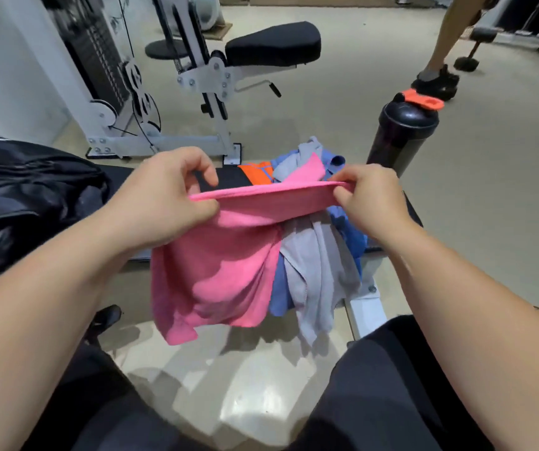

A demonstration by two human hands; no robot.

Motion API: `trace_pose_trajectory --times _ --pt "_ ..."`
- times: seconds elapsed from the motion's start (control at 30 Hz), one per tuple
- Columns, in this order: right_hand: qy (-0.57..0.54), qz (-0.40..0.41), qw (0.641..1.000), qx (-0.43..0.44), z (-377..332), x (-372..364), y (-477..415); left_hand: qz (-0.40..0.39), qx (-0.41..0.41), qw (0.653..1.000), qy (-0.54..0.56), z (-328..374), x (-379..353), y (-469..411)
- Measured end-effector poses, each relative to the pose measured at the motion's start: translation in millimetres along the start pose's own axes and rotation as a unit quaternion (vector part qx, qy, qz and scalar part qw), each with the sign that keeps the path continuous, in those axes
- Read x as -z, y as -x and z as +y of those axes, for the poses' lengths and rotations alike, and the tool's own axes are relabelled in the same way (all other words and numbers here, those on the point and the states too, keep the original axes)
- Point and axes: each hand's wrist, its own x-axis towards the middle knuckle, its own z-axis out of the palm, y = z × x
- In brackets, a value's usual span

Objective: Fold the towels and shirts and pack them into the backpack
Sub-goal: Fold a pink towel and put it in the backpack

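The left hand (161,203) and right hand (372,203) each pinch the top edge of a pink terry towel (216,271), stretched between them above the black bench (229,180).

Left hand (161,203), right hand (370,203) pinch pink towel (222,271) edge above bench (226,179).
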Motion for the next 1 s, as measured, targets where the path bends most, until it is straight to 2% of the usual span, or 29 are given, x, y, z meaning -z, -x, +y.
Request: trace_pose_trajectory --times 0.1,0.2,0.27,0.33,0.4,0.47,0.57,0.67,0.77,0.83,0.87,1.0 --pt "-0.069 -0.004 0.997 -0.015 -7.5 21.9 -0.7 -0.02 0.0 0.999 0.035 -11.8 11.1 1.5" --pt "-0.185 -0.036 0.982 -0.02 -15.4 46.8 0.0 0.022 -0.002 0.997 0.068 -27.5 19.1 -0.6" --pt "-0.301 -0.091 0.949 -0.016 -21.7 61.9 2.9 0.044 0.023 0.988 0.144 -38.0 21.1 -2.5" --pt "-0.382 -0.156 0.911 -0.01 -28.8 75.1 8.6 0.058 0.047 0.982 0.176 -45.8 20.6 -1.6" --pt "-0.424 -0.208 0.881 0.001 -35.5 85.6 14.3 0.059 0.062 0.985 0.15 -53.1 19.3 2.5" --pt "-0.47 -0.231 0.852 0.008 -44.1 96.6 17.8 0.049 0.053 0.996 0.052 -55.2 20.5 9.9" --pt "-0.527 -0.206 0.825 0.01 -58.9 113.9 18.7 0.037 0.035 0.998 -0.036 -57.7 20.8 17.9" --pt "-0.545 -0.151 0.825 -0.015 -64.4 123.0 16.9 0.097 0.044 0.993 -0.043 -61.6 18.8 18.1" --pt "-0.526 -0.093 0.844 -0.044 -59.2 116.9 16.0 0.165 0.096 0.977 0.094 -61.3 15.7 12.2" --pt "-0.482 -0.082 0.871 -0.055 -48.8 104.6 16.1 0.143 0.107 0.965 0.19 -61.6 14.1 9.0" --pt "-0.459 -0.083 0.882 -0.065 -42.5 96.2 16.5 0.123 0.101 0.966 0.205 -63.0 11.7 8.5" --pt "-0.434 -0.112 0.885 -0.129 -22.5 55.8 20.7 0.02 0.085 0.981 0.172 -63.1 -16.7 9.6"
